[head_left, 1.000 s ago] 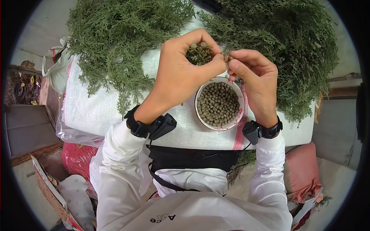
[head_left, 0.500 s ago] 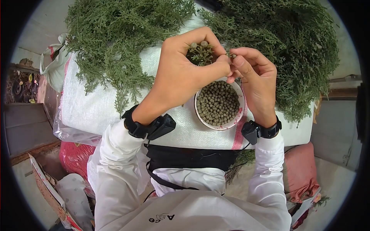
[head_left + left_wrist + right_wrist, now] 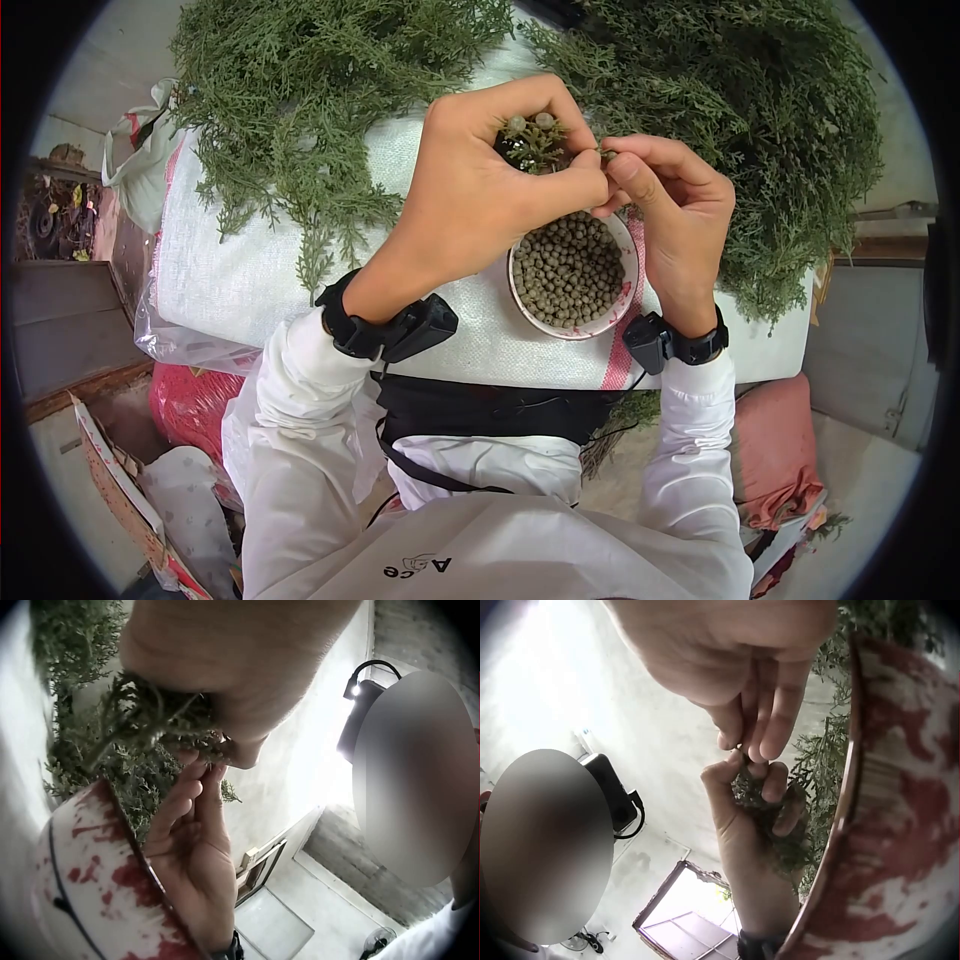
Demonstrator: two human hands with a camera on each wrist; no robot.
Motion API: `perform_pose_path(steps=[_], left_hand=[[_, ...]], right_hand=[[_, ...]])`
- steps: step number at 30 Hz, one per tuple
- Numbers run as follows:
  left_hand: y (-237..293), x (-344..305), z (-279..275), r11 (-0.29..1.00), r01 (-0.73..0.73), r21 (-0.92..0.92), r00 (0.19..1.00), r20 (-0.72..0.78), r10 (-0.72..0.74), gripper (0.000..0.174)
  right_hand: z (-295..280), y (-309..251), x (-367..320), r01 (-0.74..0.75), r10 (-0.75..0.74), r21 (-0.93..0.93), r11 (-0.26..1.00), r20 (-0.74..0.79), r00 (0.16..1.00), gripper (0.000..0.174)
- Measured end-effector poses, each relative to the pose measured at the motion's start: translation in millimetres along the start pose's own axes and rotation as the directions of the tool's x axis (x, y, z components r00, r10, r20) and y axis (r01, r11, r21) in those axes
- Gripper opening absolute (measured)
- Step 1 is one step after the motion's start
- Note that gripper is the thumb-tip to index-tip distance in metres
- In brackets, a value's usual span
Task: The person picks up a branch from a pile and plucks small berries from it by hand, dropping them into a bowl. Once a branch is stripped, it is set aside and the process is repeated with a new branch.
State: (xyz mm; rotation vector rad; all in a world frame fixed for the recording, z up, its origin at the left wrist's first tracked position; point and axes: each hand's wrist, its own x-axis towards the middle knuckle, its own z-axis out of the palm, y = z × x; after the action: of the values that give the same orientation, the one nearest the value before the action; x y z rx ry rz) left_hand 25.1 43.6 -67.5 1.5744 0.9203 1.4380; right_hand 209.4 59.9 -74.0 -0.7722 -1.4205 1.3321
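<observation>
Centrally, a leafy green sprig with pale round cones (image 3: 530, 140) lies beyond and slightly left of a round white bowl with red markings (image 3: 622, 300).
The left hand (image 3: 475, 175), nearer the sprig, curls round it, thumb and forefinger bent into a loop; the right hand (image 3: 685, 205) pinches its green tip from the right, the fingertips of both hands meeting. The sprig's long axis appears to run crosswise, from left palm toward right fingertips, though fingers hide much of the stem. The bowl, holding small round brown-green cones (image 3: 568, 272), sits nearer the person's body.
</observation>
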Motion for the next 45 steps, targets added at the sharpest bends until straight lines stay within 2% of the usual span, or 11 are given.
perform_pose_path(steps=[4, 8, 17, 24, 28, 35, 40, 45], left_hand=[[2.0, -0.6, 1.5, 0.999, 0.021, -0.026, 1.0, -0.012, -0.022, 0.007], [-3.4, -0.1, 0.7, 0.997, -0.063, 0.033, 0.998, -0.019, 0.064, 0.006], [-2.2, 0.1, 0.7, 1.0, -0.002, -0.015, 1.0, 0.0, 0.002, 0.006], [-3.3, 0.3, 1.8, 0.999, 0.01, -0.031, 1.0, -0.009, -0.01, 0.006], [-3.2, 0.1, 1.6, 1.0, -0.008, -0.01, 1.0, -0.007, 0.008, 0.006], [-2.3, 2.5, 3.1, 0.983, 0.145, -0.111, 0.989, -0.008, -0.146, 0.007], [-7.8, 2.1, 1.8, 0.99, 0.113, -0.08, 0.994, -0.005, -0.113, 0.005], [-5.0, 2.7, 1.7, 0.976, 0.183, -0.12, 0.982, -0.018, -0.186, 0.005]], right_hand=[[0.7, 1.9, -0.8, 0.053, -0.054, -0.024, 0.998, -0.013, 0.998, 0.017], [1.1, 1.4, -2.3, 0.062, -0.064, -0.066, 0.996, -0.018, 0.998, 0.016], [4.0, 0.4, -2.2, 0.061, -0.062, -0.036, 0.997, -0.038, 0.997, 0.016], [2.1, 0.2, -3.3, 0.087, -0.093, -0.141, 0.986, -0.039, 0.995, 0.016], [2.7, -0.9, -2.8, 0.06, -0.064, -0.135, 0.989, -0.031, 0.997, 0.015], [3.3, 1.1, -0.4, 0.053, -0.057, -0.084, 0.995, -0.055, 0.997, 0.018], [0.6, 4.0, 2.2, 0.053, -0.056, -0.086, 0.995, -0.025, 0.998, 0.018], [1.0, 1.3, 2.7, 0.013, -0.015, -0.058, 0.998, -0.035, 0.999, 0.016]])
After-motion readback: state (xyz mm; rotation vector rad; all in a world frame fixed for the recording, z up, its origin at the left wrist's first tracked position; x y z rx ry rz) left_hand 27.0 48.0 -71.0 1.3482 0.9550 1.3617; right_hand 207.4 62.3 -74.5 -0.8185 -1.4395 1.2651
